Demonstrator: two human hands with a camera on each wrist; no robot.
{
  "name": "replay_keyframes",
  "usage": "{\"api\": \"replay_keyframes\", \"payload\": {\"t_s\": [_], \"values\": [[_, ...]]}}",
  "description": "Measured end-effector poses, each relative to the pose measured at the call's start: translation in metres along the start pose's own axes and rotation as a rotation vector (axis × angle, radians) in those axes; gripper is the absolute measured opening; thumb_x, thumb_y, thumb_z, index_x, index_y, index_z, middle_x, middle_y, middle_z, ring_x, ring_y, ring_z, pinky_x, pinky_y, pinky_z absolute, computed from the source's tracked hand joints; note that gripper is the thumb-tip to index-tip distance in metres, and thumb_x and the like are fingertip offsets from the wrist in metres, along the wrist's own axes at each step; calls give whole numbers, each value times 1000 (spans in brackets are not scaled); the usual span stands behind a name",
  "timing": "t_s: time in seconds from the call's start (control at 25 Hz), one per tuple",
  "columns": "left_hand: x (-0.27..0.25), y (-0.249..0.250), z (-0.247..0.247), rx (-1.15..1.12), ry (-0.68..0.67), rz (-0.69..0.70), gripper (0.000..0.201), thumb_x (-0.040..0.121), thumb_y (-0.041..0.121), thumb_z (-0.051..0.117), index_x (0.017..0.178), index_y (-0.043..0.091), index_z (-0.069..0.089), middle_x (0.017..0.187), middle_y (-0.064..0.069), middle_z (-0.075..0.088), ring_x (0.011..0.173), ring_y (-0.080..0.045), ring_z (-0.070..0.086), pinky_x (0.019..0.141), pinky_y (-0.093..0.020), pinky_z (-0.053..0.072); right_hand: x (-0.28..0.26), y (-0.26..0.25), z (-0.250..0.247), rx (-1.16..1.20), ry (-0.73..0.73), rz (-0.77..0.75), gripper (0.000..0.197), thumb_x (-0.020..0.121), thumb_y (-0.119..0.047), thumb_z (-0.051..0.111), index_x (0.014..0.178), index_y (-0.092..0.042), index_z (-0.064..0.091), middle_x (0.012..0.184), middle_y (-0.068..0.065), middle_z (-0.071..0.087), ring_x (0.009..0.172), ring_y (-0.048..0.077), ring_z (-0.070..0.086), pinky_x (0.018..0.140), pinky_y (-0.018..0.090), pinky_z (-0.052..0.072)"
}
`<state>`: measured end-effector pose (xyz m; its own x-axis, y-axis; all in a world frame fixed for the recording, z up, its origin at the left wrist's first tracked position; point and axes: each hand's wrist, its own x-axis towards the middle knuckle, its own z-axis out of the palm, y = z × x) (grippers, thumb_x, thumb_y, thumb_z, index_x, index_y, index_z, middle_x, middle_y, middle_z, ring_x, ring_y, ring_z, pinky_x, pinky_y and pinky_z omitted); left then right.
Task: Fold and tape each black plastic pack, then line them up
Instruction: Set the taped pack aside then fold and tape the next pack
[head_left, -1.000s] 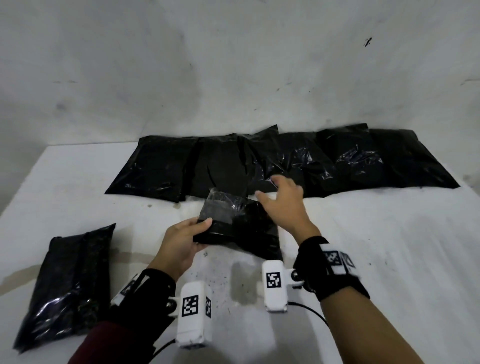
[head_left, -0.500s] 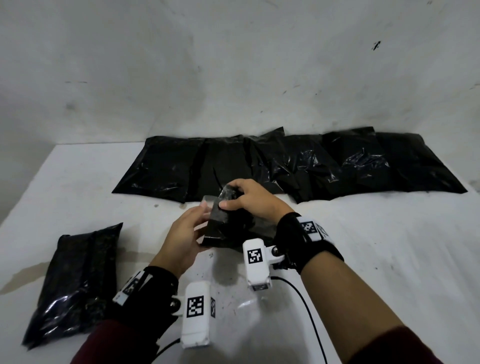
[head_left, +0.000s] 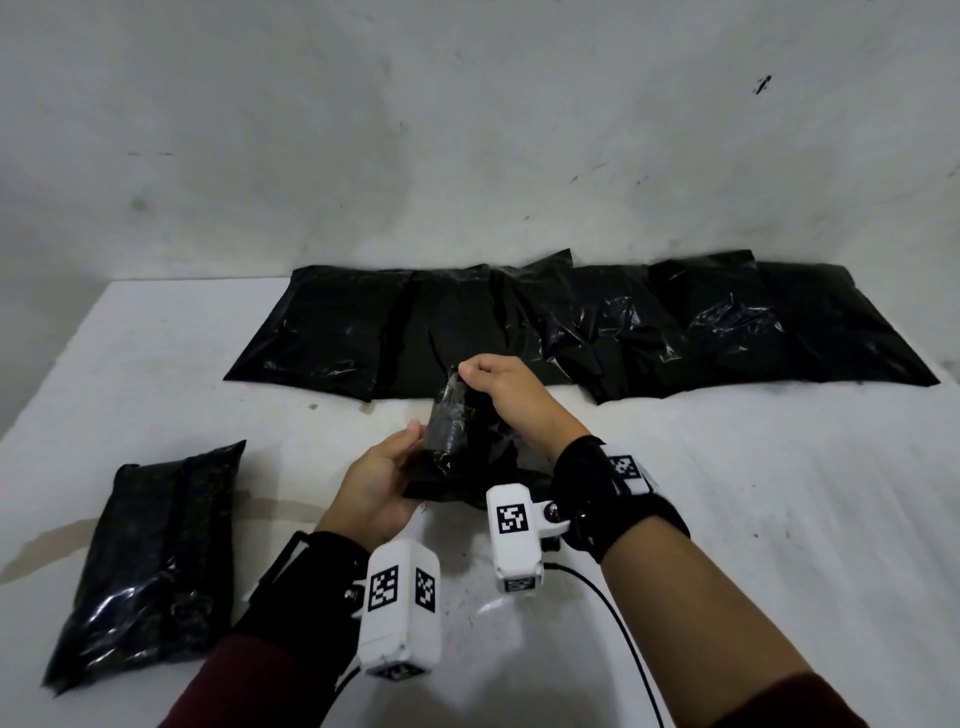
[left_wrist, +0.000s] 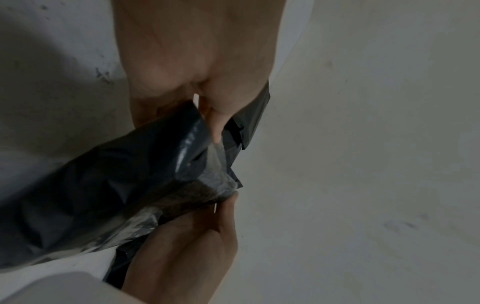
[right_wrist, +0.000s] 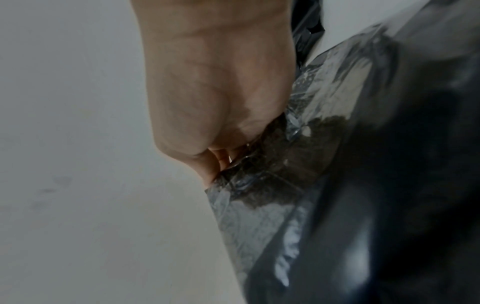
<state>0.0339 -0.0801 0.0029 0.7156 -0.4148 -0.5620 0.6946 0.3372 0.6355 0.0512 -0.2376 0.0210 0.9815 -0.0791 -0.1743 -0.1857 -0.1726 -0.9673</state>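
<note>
At the table's middle I hold one black plastic pack (head_left: 457, 441) tilted up on its near edge. My right hand (head_left: 470, 376) pinches its raised top edge, where clear film shows. My left hand (head_left: 408, 457) grips its lower left side, thumb on the front, fingers underneath and hidden. In the left wrist view the pack (left_wrist: 116, 195) lies between the left hand (left_wrist: 187, 242) and the right hand (left_wrist: 215, 123). The right wrist view shows the right hand (right_wrist: 215, 164) curled on the pack (right_wrist: 363, 195). No tape is in view.
A row of several black packs (head_left: 597, 332) lies side by side along the back by the wall. One more black pack (head_left: 150, 561) lies alone at the near left. The white table (head_left: 779, 519) has bare surface on the right. A cable (head_left: 618, 634) trails from the right wrist.
The pack lay flat a second ago. My right hand came off its far edge, pinched the top and pulled it up and toward me; the left hand kept its hold.
</note>
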Motion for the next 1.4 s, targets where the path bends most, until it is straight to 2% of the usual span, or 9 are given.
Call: {"api": "replay_keyframes", "payload": {"t_s": [0.2,0.44,0.64,0.76,0.84,1.0,1.12,1.28,1.4], "values": [[1,-10,9,-35,2,55,29,96,13,40,114,0,59,96,-13,66,75,-19,65,59,-24,56,1,1,4,27,38,-15,20,94,-17,53,76,-14,61,75,0,59,73,9,53,72,22,42],[4,-12,8,232,202,253,14,90,5,50,84,3,62,73,-12,64,62,-21,60,48,-20,50,2,2,8,-32,70,-40,26,94,-18,54,68,-19,58,67,-6,56,66,5,50,70,23,40],[-6,-3,6,414,72,269,32,92,31,54,86,4,70,78,-9,72,73,-22,68,62,-25,53,7,1,15,-217,83,-51,26,94,-22,53,69,-20,55,68,-8,54,68,5,49,72,25,38],[-3,-6,-9,554,176,283,16,78,15,71,80,-1,69,75,-14,69,73,-29,64,68,-33,53,7,4,23,-176,65,-13,14,95,-26,51,91,-17,61,82,-4,60,83,11,57,79,24,44],[2,-11,-22,633,281,254,19,78,17,73,79,-2,70,77,-18,70,79,-36,66,77,-41,55,0,5,20,-188,93,4,26,97,-26,47,118,-14,55,90,-5,59,92,13,56,79,17,43],[2,-17,-30,1388,529,508,54,87,39,58,118,-6,55,106,-21,64,102,-38,57,85,-40,45,-23,25,9,-391,291,6,44,101,-22,37,142,-8,35,139,8,47,134,21,35,109,26,28],[14,-24,-19,1548,385,820,61,92,41,31,132,-4,45,133,-21,49,126,-40,42,107,-44,33,-42,43,21,-643,218,-32,49,103,-28,24,147,-9,24,156,6,21,146,19,3,117,31,5],[36,-47,-16,1758,136,810,61,92,43,3,145,14,6,154,4,3,142,-10,-6,115,-28,-1,-50,68,33,-1049,63,-125,69,87,-38,-7,151,-13,4,159,4,-6,145,17,-12,116,41,-10],[41,-54,-25,1752,174,832,57,94,38,10,146,14,11,153,4,5,142,-8,-5,116,-27,-3,-49,77,37,-1105,127,-169,64,91,-35,2,150,-12,7,158,3,-2,145,17,-7,113,38,-12]]}}
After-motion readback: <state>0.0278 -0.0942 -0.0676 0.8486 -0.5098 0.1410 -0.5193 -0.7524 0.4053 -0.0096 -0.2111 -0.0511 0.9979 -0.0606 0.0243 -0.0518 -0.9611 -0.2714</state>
